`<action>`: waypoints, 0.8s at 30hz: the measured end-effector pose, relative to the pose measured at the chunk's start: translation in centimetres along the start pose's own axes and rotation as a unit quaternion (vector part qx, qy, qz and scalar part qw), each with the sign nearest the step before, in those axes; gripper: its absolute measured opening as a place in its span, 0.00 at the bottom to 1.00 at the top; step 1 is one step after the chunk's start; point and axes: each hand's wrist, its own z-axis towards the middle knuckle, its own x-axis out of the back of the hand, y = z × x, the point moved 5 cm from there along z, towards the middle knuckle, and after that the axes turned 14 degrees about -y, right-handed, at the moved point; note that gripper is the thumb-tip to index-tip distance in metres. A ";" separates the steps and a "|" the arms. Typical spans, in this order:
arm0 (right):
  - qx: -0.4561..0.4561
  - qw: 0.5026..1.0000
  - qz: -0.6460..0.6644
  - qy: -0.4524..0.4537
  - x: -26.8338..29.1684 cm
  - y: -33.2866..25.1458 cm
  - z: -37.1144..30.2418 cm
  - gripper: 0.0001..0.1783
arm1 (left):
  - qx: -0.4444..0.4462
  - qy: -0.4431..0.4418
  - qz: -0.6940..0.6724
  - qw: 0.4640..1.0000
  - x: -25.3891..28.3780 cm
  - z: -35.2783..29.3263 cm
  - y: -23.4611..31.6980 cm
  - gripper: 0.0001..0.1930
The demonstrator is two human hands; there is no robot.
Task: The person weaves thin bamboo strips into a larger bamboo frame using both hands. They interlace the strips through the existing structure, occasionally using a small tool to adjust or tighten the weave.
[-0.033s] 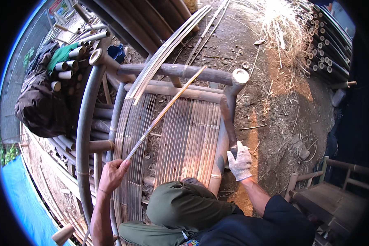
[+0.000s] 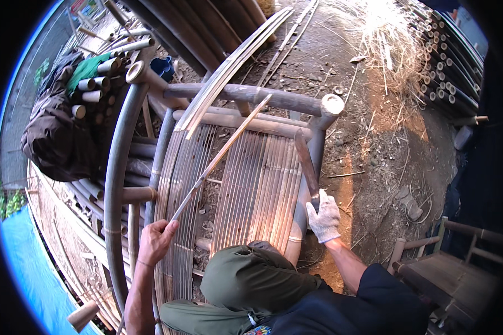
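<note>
My left hand (image 2: pixel 157 241) is bare and closed on the near end of a thin bamboo strip (image 2: pixel 224 149), which slants up and to the right over the slatted seat. In my gloved right hand (image 2: pixel 324 216) is the handle of a large dark-bladed knife (image 2: pixel 307 162), its blade pointing away along the seat's right side. The knife and the strip are apart. Under both lies a bamboo chair frame (image 2: pixel 243 96) with a seat of narrow bamboo slats (image 2: pixel 262 190); a gap runs between two groups of slats. My knee rests over its near part.
Long split strips (image 2: pixel 237 64) lean across the frame's far rail. Bamboo poles (image 2: pixel 444 67) are stacked at the far right beside pale shavings (image 2: pixel 383 39). Dark cloth (image 2: pixel 56 139) covers poles at left. A bamboo chair (image 2: pixel 452 268) stands at lower right, a blue tarp (image 2: pixel 28 268) at lower left.
The strip's far tip has shifted a little left and nearer. The knife blade has tilted slightly left. The whole view has moved slightly; both hands keep their hold.
</note>
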 end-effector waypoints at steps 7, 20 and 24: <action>-0.123 0.982 -0.140 -0.045 -2.4 -4.8 11.8 0.38 | 0.097 0.127 -0.032 0.987 -5.7 -6.0 -9.5 0.25; 0.618 0.712 -0.246 -0.225 -12.3 -29.6 7.0 0.14 | 0.094 0.179 -0.113 0.973 -17.4 -9.5 -11.3 0.28; 0.677 0.699 -0.203 -0.106 -9.9 -27.6 12.2 0.15 | 0.190 0.170 -0.133 0.958 -22.2 -15.9 -19.2 0.32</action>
